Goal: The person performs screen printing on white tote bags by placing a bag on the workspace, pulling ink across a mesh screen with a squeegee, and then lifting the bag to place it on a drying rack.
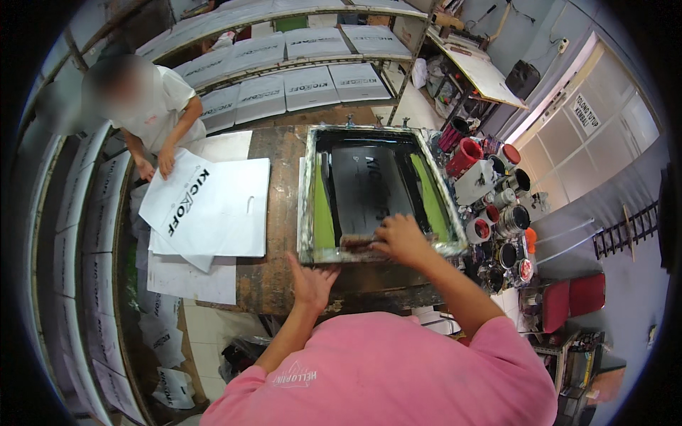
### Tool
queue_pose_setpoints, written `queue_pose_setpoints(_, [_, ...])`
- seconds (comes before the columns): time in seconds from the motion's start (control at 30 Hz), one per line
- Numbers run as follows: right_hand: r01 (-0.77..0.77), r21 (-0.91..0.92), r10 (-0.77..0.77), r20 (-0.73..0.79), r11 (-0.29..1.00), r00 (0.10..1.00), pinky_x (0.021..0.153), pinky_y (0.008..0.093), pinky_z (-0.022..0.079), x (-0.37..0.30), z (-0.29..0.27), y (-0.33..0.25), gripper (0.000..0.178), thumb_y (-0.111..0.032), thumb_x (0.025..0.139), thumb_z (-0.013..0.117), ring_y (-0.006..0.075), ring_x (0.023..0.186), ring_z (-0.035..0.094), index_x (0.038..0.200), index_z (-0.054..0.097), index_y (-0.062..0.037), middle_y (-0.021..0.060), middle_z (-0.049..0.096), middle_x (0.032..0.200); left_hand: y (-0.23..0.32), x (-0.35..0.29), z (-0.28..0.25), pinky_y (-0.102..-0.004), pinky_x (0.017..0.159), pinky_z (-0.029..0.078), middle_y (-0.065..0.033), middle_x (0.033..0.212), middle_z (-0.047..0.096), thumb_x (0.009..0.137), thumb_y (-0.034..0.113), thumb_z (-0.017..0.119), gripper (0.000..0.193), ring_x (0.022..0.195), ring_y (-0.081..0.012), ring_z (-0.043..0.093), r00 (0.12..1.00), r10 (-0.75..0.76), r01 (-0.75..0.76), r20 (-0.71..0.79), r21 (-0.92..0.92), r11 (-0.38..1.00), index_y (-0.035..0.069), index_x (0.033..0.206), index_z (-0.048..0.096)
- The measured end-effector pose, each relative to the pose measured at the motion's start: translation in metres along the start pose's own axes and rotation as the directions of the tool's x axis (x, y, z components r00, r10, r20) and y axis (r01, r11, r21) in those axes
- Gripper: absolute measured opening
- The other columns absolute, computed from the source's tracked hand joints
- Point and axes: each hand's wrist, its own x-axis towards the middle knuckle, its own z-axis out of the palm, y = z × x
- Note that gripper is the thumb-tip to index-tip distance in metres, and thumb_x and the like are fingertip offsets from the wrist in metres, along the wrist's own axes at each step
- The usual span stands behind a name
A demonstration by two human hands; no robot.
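A screen printing frame (307, 206) with a pale, ink-stained rim lies on the worktable in front of me. Its dark mesh (366, 177) carries bold lettering and is flanked by green strips. My right hand (401, 240) grips a brown squeegee (357, 243) at the near end of the mesh. At the frame's near left corner is my left hand (312, 282), thumb and fingers apart; its fingertips meet the frame's near edge. Left of the frame, a stack of white printed bags (238, 206) rests on the table. A co-worker's hands (165, 162) hold the top bag by its far left corner.
Ink cans and tubs (497, 199) crowd the table's right side. Racks with printed white bags (284, 92) stand behind the table, and more shelves (106, 248) run along the left. A red chair (568, 302) is at the lower right, near a pale door (604, 106).
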Motion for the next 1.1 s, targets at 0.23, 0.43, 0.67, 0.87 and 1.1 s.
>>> queue_pose_setpoints(0.23, [-0.102, 0.166, 0.091, 0.073, 0.981, 0.993, 0.087, 0.0492, 0.054, -0.023, 0.142, -0.006, 0.041, -0.039, 0.089, 0.075, 0.0329, 0.1, 0.065, 0.118, 0.068, -0.0105, 0.0101, 0.069, 0.108, -0.035, 0.072, -0.102, -0.0574, 0.126, 0.021, -0.0234, 0.168, 0.024, 0.081, 0.1, 0.036, 0.131, 0.152, -0.0448, 0.031, 0.966, -0.147, 0.195, -0.211, 0.231, 0.953, 0.006, 0.168, 0.01])
queue_pose_setpoints(0.43, [0.035, 0.079, -0.025, -0.127, 0.996, 0.992, 0.098, 0.0508, 0.051, 0.039, 0.174, 0.046, 0.056, -0.032, 0.085, 0.077, 0.0334, 0.11, 0.06, 0.133, 0.062, -0.0084, 0.0114, 0.063, 0.119, -0.044, 0.075, -0.113, -0.0555, 0.124, 0.024, -0.0231, 0.167, 0.029, 0.081, 0.1, 0.033, 0.131, 0.15, -0.0429, 0.034, 0.934, -0.125, 0.21, -0.335, 0.234, 0.949, 0.005, 0.168, 0.011])
queue_pose_setpoints(0.67, [0.011, 0.02, -0.003, -0.372, 1.0, 0.928, 0.082, 0.0473, 0.055, 0.231, 0.158, 0.171, 0.04, -0.033, 0.084, 0.08, 0.0325, 0.102, 0.063, 0.114, 0.065, -0.0113, 0.0088, 0.063, 0.105, -0.043, 0.077, -0.094, -0.0593, 0.125, 0.019, -0.0208, 0.171, 0.023, 0.087, 0.096, 0.031, 0.122, 0.156, -0.0401, 0.026, 0.879, -0.123, 0.225, -0.461, 0.173, 0.959, 0.009, 0.169, 0.008])
queue_pose_setpoints(0.87, [0.027, 0.066, -0.027, 0.007, 0.997, 1.0, 0.079, 0.0506, 0.056, 0.338, 0.095, 0.238, 0.045, -0.057, 0.099, 0.059, 0.034, 0.103, 0.069, 0.102, 0.067, -0.0131, 0.0113, 0.071, 0.105, -0.042, 0.062, -0.068, -0.0518, 0.119, 0.033, -0.0251, 0.154, 0.047, 0.085, 0.098, 0.027, 0.128, 0.141, -0.0397, 0.047, 0.873, -0.04, 0.183, -0.486, 0.25, 0.951, -0.005, 0.161, 0.023])
queue_pose_setpoints(1.1, [-0.001, 0.023, 0.007, -0.244, 1.0, 0.97, 0.077, 0.0495, 0.057, 0.283, 0.123, 0.202, 0.043, -0.055, 0.094, 0.065, 0.0341, 0.095, 0.071, 0.103, 0.067, -0.0134, 0.012, 0.071, 0.098, -0.037, 0.046, -0.072, -0.0466, 0.11, 0.04, -0.0202, 0.136, 0.061, 0.085, 0.099, 0.027, 0.125, 0.121, -0.0329, 0.061, 0.917, 0.009, 0.134, -0.4, 0.328, 0.935, -0.004, 0.156, 0.033])
